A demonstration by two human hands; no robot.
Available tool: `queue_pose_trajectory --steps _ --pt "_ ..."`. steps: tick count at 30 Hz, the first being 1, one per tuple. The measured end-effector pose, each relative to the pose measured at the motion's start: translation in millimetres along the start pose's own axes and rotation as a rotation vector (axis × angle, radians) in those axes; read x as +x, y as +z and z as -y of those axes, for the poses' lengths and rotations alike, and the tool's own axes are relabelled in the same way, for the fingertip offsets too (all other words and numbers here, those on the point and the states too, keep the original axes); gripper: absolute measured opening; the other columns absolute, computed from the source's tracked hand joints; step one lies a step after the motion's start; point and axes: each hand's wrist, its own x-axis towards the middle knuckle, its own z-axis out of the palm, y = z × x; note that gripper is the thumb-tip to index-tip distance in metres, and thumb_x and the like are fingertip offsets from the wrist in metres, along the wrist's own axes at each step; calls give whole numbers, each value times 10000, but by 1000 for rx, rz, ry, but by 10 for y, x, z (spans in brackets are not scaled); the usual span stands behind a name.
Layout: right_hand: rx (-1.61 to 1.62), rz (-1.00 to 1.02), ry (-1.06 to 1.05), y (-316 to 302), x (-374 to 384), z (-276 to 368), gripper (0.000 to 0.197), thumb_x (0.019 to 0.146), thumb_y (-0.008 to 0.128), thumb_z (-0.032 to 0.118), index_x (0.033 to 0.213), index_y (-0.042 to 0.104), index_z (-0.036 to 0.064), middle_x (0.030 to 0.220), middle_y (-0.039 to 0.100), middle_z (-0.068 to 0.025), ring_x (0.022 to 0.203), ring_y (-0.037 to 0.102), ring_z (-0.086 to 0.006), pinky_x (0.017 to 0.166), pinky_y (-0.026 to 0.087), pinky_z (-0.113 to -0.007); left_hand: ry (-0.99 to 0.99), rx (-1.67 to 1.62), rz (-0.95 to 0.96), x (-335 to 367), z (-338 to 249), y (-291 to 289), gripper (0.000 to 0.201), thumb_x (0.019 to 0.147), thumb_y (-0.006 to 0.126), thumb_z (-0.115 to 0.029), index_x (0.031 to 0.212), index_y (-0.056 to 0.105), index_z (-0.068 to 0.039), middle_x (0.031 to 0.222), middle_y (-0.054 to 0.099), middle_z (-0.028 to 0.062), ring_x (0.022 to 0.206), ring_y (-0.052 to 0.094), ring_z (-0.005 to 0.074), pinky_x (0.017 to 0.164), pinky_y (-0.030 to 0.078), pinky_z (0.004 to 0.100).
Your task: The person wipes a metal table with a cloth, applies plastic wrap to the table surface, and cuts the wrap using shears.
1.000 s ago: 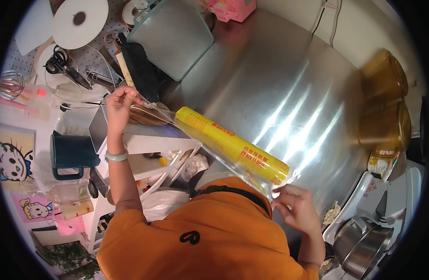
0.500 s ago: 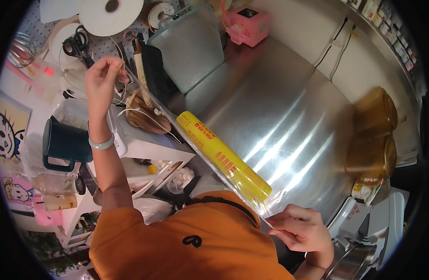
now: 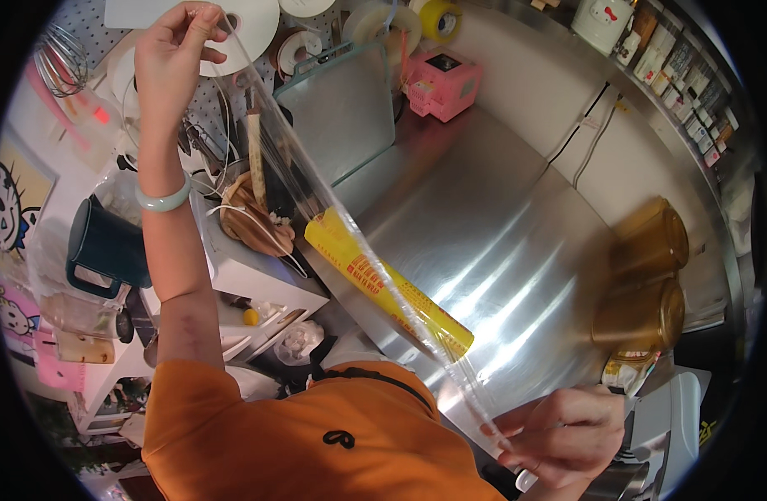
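Note:
A roll of cling film (image 3: 338, 250), yellow with red print, lies slantwise on the shiny metal worktop at its near left edge. A bunched strip of clear film (image 3: 321, 179) is stretched taut from upper left to lower right and crosses in front of the roll. At its upper end my left hand (image 3: 179, 54) pinches the film, raised high in front of the hanging tools. My right hand (image 3: 563, 430) grips the lower end between thumb and fingers, beyond the roll's near end. Whether the film still joins the roll is hard to make out.
On the metal worktop (image 3: 500, 225) stand a pink device (image 3: 442, 83) at the back and two amber-lidded jars (image 3: 642, 313) at right. A teal-rimmed board (image 3: 342, 108) leans at the back left. A dark mug (image 3: 108, 246) and a brown pouch (image 3: 254, 217) are at left.
Both hands have lifted the film; my left hand has moved up and my right hand slightly right and down. The strip now crosses over the roll instead of running along its near side.

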Motion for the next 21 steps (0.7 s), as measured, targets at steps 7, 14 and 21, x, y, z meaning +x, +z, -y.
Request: queue_pose_trajectory --steps 7,14,21 --pt "208 374 -383 -297 436 129 110 723 698 -24 794 633 -78 779 602 -159 613 602 -222 461 464 -297 24 23 -187 329 -88 47 260 927 601 -237 960 652 16 828 624 30 734 591 81 601 516 216" --pt "217 315 -432 -424 1032 111 89 757 710 42 774 667 -34 746 615 -148 597 606 -196 475 467 -264 77 -30 -246 904 -322 785 118 864 559 -51 819 662 -16 656 638 59 564 589 117 534 486 273" --pt "-50 -288 -177 -910 1472 -333 195 748 738 132 667 637 -14 629 593 -56 520 506 -94 468 345 -209 245 286 -361 1307 -98 1705 133 832 610 -82 751 647 16 600 614 67 536 582 112 493 437 269"
